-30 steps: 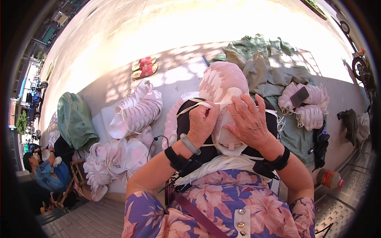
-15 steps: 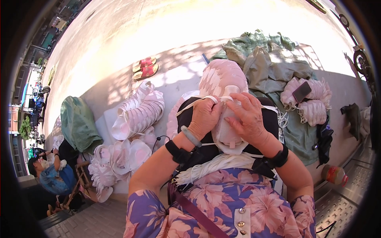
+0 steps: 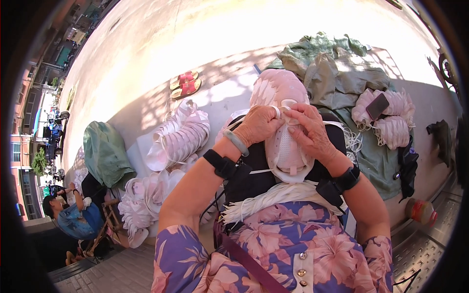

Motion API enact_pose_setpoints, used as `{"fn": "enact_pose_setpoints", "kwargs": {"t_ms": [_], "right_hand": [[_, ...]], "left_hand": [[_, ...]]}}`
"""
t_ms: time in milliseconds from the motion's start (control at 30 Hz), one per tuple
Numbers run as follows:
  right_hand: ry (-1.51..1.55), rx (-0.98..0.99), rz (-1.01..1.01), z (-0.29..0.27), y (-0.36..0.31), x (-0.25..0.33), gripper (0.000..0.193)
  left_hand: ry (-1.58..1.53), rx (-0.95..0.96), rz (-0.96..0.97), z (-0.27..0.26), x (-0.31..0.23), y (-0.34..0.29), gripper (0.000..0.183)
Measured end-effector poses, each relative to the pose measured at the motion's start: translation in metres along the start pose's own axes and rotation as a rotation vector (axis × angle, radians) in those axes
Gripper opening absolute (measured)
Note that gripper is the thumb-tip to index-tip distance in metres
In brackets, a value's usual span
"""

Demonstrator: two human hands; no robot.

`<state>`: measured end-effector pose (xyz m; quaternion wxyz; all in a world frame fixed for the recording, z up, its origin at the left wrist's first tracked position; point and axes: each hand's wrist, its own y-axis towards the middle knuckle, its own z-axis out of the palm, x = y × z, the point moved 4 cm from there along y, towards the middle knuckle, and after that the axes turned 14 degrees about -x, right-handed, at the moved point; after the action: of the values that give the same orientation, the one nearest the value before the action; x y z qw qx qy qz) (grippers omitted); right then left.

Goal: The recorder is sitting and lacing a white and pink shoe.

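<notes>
On my lap lies a pink and white shoe upper [image 3: 287, 155], its open heel end toward me, with a row of nested pink uppers [image 3: 279, 88] beyond it. My left hand [image 3: 259, 125] pinches a white shoelace [image 3: 277, 112] at the top of the lacing, where a small loop shows by the fingertips. Close beside it, my right hand [image 3: 310, 131] has its thumb and fingers bent round the same lacing, pinching the lace; the exact grip is partly hidden. A bundle of loose white laces [image 3: 273, 201] rests across my lap, against my floral top.
Stacked uppers [image 3: 181, 136] and a further heap [image 3: 146, 195] lie at left, near a green sack [image 3: 105, 152] and a seated person [image 3: 78, 217]. Red sandals [image 3: 185, 85] stand beyond. At right are more uppers [image 3: 392, 132] with a phone [image 3: 377, 106], and a bottle [image 3: 421, 212].
The lace strands that stretched out to both sides are now drawn in, with a loop at my left fingertips. My hands stay close together on the lacing. The whole view has shifted slightly.
</notes>
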<state>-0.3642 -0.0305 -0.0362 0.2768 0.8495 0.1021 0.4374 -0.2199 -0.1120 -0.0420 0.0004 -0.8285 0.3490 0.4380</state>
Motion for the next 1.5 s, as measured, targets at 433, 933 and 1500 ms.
{"fn": "enact_pose_setpoints", "kwargs": {"t_ms": [433,933,1500], "right_hand": [[-0.009,-0.048,0.057,0.001,-0.001,0.003,0.04],[-0.166,-0.135,0.225,0.022,0.003,0.018,0.036],[-0.156,-0.203,0.153,0.026,-0.003,0.028,0.036]], "left_hand": [[0.146,-0.178,-0.106,-0.014,-0.035,-0.04,0.05],[0.335,0.069,-0.132,-0.02,-0.05,-0.038,0.054],[0.405,0.118,-0.037,-0.014,-0.039,-0.037,0.03]]}}
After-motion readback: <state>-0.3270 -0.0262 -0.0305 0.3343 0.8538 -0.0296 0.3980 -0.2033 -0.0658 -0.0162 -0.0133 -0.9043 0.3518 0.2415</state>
